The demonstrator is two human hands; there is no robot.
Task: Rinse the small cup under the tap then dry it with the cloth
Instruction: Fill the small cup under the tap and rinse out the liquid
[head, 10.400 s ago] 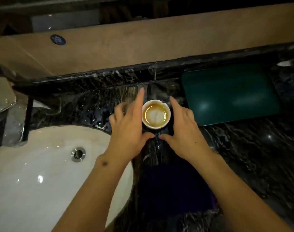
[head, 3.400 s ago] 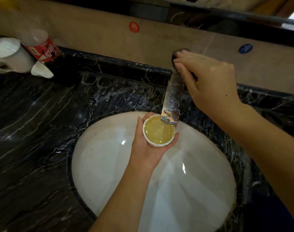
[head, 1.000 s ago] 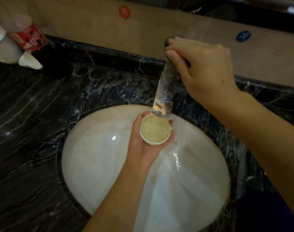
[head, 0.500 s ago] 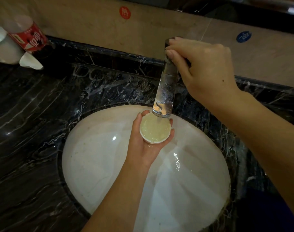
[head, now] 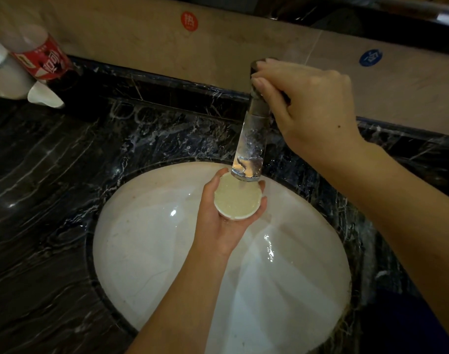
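Observation:
The small white cup [head: 237,201] sits upright in the palm of my left hand [head: 218,226], right under the spout of the chrome tap [head: 250,144], over the white basin [head: 146,251]. It is brim-full of pale, cloudy liquid. My right hand [head: 307,108] is closed over the tap's handle at the top. A dark blue cloth [head: 402,325] shows only as a dim patch at the bottom right corner.
Black marble counter [head: 39,187] surrounds the basin. At the far left stand a plastic bottle with a red label [head: 42,60], a white mug [head: 3,70] and a small white cup lying on its side [head: 46,97]. A beige wall with red and blue stickers runs behind.
The cup's liquid has paled from yellow to cloudy while held under the spout. Both hands have kept their places over the last second.

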